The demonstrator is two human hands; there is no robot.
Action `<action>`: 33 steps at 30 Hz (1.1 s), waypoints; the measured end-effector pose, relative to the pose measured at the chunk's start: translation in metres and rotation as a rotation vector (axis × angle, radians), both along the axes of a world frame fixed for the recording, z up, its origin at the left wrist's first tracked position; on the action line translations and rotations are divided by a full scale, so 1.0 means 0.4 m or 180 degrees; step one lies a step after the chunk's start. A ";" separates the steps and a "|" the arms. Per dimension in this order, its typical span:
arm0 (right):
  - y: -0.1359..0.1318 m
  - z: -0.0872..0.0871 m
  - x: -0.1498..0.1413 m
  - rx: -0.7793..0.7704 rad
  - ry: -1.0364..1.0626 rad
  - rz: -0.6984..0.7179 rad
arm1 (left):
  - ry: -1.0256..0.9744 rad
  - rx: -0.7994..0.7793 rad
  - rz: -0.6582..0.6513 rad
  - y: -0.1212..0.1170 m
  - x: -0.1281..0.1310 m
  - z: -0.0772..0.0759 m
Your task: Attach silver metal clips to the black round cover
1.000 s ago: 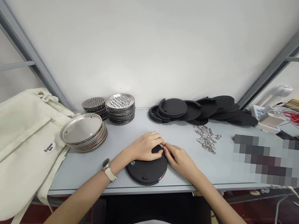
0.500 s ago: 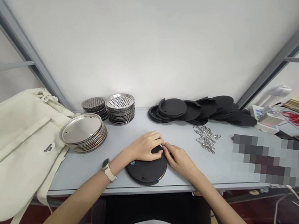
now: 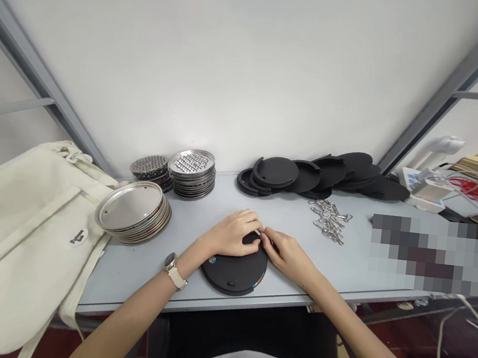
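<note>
A black round disc [image 3: 234,272] lies flat near the front edge of the grey table [image 3: 201,215]. My left hand [image 3: 233,235], with a watch on the wrist, rests curled on the disc's far edge. My right hand [image 3: 286,253] meets it there, fingertips pinched on a small metal piece at the disc's rim that I cannot make out clearly. Both hands' fingertips touch at the same spot.
A pile of black discs [image 3: 320,176] lies at the back right, with a heap of small metal clips [image 3: 329,220] in front. Stacks of perforated metal plates [image 3: 191,173] and plain metal lids [image 3: 133,212] stand at the left. A cream cloth bag [image 3: 14,241] lies at far left.
</note>
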State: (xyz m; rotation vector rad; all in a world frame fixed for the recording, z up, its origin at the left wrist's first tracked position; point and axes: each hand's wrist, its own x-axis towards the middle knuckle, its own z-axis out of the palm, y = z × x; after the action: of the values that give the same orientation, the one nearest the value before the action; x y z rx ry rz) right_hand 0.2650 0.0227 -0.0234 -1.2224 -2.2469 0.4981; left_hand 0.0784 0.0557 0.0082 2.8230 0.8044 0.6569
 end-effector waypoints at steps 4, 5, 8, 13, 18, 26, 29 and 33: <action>0.001 0.001 0.001 -0.0030 0.0078 -0.0009 | -0.0028 -0.0059 -0.0013 0.000 0.001 0.002; 0.001 0.001 0.001 -0.0029 0.0087 -0.0011 | -0.0034 -0.0065 -0.0018 0.000 0.001 0.003; 0.002 -0.001 0.002 -0.0003 0.0049 -0.0024 | -0.0038 -0.0064 -0.0023 0.000 0.001 0.001; 0.001 -0.001 0.002 0.0038 0.0007 -0.0022 | -0.0032 -0.0057 -0.0007 0.001 0.000 -0.001; -0.002 0.004 0.001 -0.0021 0.0050 0.0009 | 0.0013 -0.0019 -0.0032 0.002 0.001 -0.002; -0.004 0.002 0.000 0.0045 -0.0012 0.0005 | 0.0033 -0.0004 -0.0027 0.000 0.001 0.002; -0.001 -0.003 -0.001 0.0058 -0.0013 -0.0044 | 0.0038 0.0031 -0.0014 0.000 0.001 0.002; 0.001 -0.005 -0.003 0.0111 0.0001 -0.0069 | 0.0107 0.0152 0.0009 0.001 0.001 0.000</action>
State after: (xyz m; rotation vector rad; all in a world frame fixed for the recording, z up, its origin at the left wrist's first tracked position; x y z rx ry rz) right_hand 0.2638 0.0231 -0.0252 -1.2277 -2.2305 0.4491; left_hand 0.0789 0.0560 0.0082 2.8836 0.8092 0.6391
